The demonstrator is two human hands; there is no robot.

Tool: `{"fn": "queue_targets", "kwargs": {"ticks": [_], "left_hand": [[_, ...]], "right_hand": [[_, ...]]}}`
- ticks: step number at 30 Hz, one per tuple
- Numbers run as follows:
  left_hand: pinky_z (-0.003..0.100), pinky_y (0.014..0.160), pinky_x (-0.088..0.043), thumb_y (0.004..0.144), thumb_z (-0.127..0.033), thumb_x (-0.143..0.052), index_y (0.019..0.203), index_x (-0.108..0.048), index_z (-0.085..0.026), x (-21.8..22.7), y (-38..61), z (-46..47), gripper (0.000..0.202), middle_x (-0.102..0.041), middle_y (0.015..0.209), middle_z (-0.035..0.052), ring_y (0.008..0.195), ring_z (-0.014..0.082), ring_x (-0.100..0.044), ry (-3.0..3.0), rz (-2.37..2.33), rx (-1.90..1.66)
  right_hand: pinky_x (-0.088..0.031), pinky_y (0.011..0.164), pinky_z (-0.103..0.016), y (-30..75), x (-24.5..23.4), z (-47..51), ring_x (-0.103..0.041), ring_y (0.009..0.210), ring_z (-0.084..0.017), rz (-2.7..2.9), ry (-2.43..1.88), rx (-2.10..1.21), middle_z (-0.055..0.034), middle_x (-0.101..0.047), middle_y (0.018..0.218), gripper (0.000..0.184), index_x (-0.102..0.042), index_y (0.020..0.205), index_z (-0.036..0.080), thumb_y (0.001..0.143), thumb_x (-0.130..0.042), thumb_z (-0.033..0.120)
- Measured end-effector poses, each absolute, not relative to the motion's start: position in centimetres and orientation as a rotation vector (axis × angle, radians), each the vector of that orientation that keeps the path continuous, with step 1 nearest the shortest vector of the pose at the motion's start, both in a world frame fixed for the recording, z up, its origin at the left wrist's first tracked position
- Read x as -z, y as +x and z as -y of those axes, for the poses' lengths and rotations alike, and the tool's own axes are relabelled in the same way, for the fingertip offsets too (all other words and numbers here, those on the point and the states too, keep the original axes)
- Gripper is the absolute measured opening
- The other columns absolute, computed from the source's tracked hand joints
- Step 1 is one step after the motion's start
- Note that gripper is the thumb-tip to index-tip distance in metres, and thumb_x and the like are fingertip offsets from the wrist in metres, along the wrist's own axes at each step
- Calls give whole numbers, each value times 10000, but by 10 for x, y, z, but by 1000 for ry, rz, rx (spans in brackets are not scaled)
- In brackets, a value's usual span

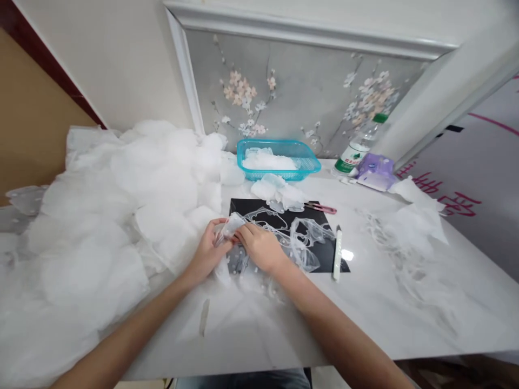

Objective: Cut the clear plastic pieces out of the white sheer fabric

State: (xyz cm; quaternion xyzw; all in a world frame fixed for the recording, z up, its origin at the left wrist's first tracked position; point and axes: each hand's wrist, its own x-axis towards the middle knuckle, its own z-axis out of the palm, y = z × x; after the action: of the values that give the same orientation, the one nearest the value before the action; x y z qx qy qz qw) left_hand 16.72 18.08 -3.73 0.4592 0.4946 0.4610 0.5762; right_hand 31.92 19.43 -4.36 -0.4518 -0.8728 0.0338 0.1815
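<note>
My left hand (207, 249) and my right hand (259, 246) meet over the near left edge of a black mat (324, 254). Both pinch a small folded piece of sheer white fabric (231, 226) between their fingertips. More sheer fabric with small beads (300, 240) lies spread over the mat beside my right hand. A white pen-like stick (337, 253) lies along the mat's right edge. Pink-handled scissors (322, 207) rest just behind the mat.
A large heap of white tulle (113, 216) fills the table's left side. A blue basket (279, 158) with white pieces stands at the back; small pieces (275, 190) lie before it. A bottle (357, 148), purple packet (377, 172) and loose fabric (413, 221) are at right.
</note>
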Motion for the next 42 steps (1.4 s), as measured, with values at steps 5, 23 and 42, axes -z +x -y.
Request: {"fn": "queue_targets", "kwargs": {"ticks": [5, 23, 42], "left_hand": [[206, 616, -463, 681, -172, -617, 1139, -407, -247, 37, 166, -180, 509, -653, 722, -46, 647, 118, -618, 1102, -1193, -1018], [198, 586, -417, 787, -446, -615, 830, -554, -196, 40, 166, -182, 261, -578, 664, -31, 607, 114, -546, 1195, -1266, -1048], [199, 445, -281, 804, -327, -510, 600, -367, -208, 40, 163, -182, 277, -327, 539, -66, 464, 89, -317, 1071, -1186, -1155]], "right_hand": [[-425, 610, -280, 319, 48, -198, -606, 809, -202, 2252, -1362, -170, -99, -619, 886, 223, -558, 916, 173, 961, -350, 240], [-479, 731, -267, 325, 45, -198, -597, 798, -147, 1845, -1182, -545, -55, -657, 861, 230, -611, 926, 178, 935, -415, 298], [-493, 570, -250, 392, 39, -229, -577, 627, -118, 765, -1268, -571, -5, -600, 702, 332, -549, 774, 175, 842, -473, 491]]}}
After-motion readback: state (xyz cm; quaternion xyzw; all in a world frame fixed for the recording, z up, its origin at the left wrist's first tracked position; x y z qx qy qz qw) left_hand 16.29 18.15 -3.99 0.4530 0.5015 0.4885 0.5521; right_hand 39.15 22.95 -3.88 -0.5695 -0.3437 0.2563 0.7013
